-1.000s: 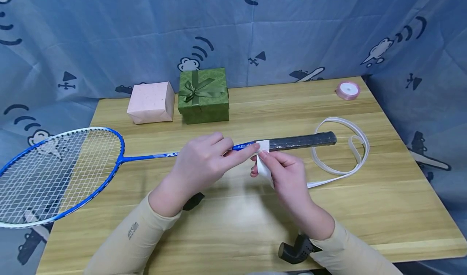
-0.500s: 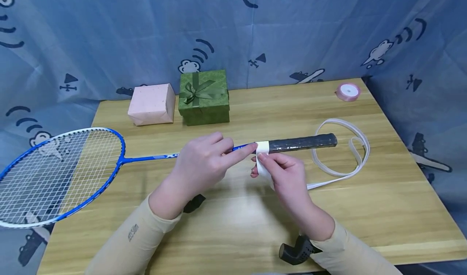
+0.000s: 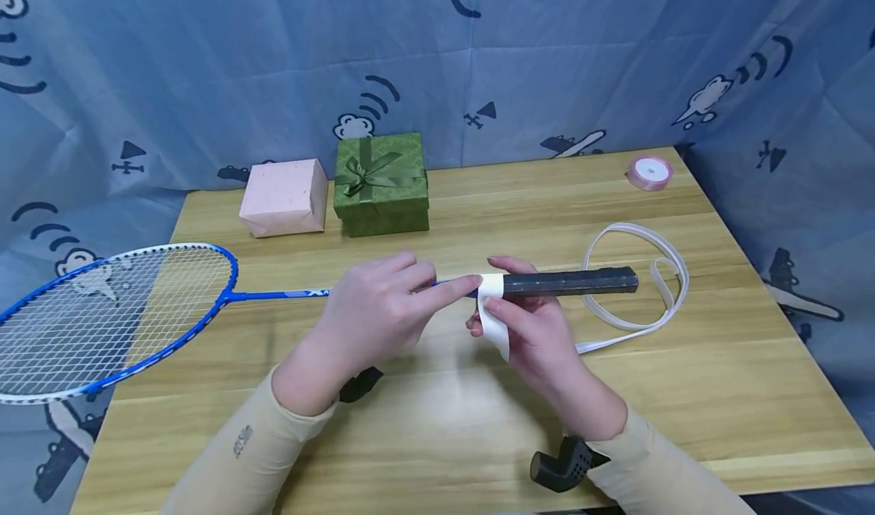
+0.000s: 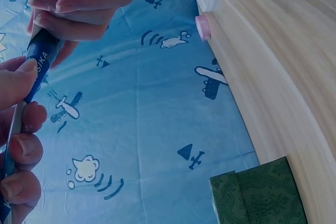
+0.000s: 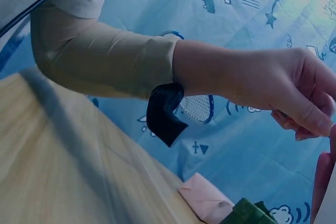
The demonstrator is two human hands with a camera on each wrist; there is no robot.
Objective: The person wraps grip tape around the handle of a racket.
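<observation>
A blue and white badminton racket (image 3: 229, 297) lies across in front of me, head to the left, black handle (image 3: 581, 282) to the right. My left hand (image 3: 376, 310) grips its shaft, index finger stretched to the edge of a white grip tape (image 3: 491, 285) at the handle's top. My right hand (image 3: 543, 336) pinches the hanging tape with the thumb, its other fingers behind the handle. In the left wrist view, left fingers (image 4: 23, 148) curl round the shaft, with the right hand (image 4: 86, 11) beyond. The right wrist view shows mainly the left hand (image 5: 262, 77).
The tape's loose length (image 3: 677, 272) loops on the wooden table (image 3: 752, 393) at right. At the back stand a pink wrapped box (image 3: 282, 196) and a green gift box (image 3: 380, 188) with a bow. A pink ribbon spool (image 3: 649, 173) lies at back right.
The right hand's fingers have spread behind the handle, one fingertip now showing above it. The handle end has tipped slightly down and the racket has turned a little. The left hand keeps its hold.
</observation>
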